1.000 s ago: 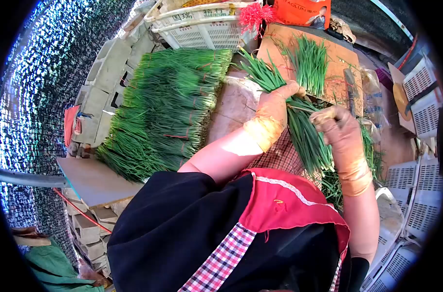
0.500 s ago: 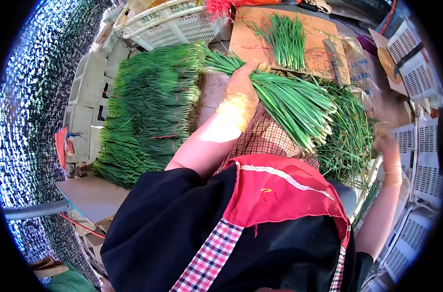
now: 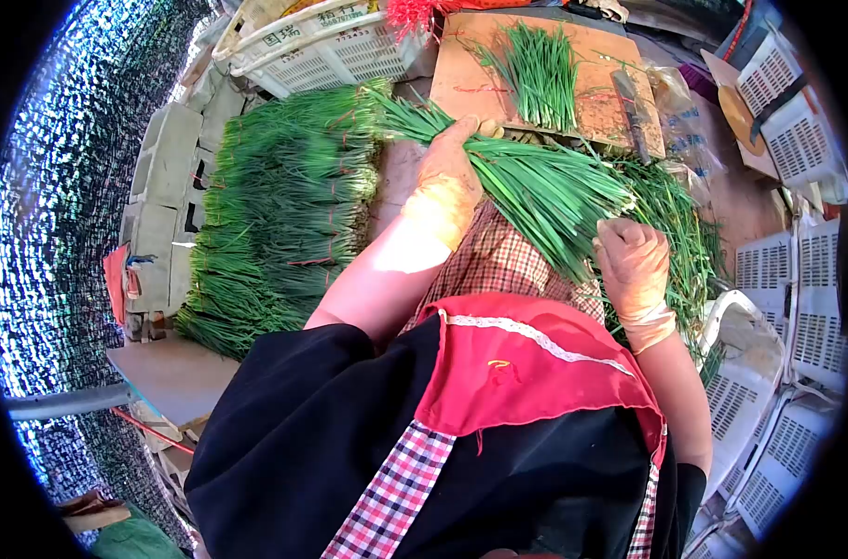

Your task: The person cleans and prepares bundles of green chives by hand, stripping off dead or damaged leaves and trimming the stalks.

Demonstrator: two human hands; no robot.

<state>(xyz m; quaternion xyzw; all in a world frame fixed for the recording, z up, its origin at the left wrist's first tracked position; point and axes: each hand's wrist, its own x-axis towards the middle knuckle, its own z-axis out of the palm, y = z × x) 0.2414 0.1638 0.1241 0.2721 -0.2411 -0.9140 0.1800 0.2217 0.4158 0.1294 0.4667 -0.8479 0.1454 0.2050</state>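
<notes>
My left hand (image 3: 450, 177), in a thin orange glove, is closed around a bunch of garlic chives (image 3: 545, 191). The bunch slants across my lap, pale stem ends at the lower right. Right by those ends is my right hand (image 3: 634, 265), gloved too, its fingers curled in; whatever they pinch is hidden. Loose, tangled chive leaves (image 3: 676, 233) lie in a heap beyond it. On a wooden board (image 3: 461, 65) ahead of me rest a smaller bunch of chives (image 3: 543, 79) and a knife (image 3: 631, 112).
Tied chive bundles (image 3: 284, 205) are stacked in rows on the left, beside grey hollow blocks (image 3: 163, 154). A white plastic crate (image 3: 335, 51) stands behind them. More white crates (image 3: 764, 279) line the right side. A checked cloth (image 3: 480, 252) covers my lap.
My right hand has come in from the far right to the stem ends of the bunch. The left hand keeps its grip, with the view shifted slightly.
</notes>
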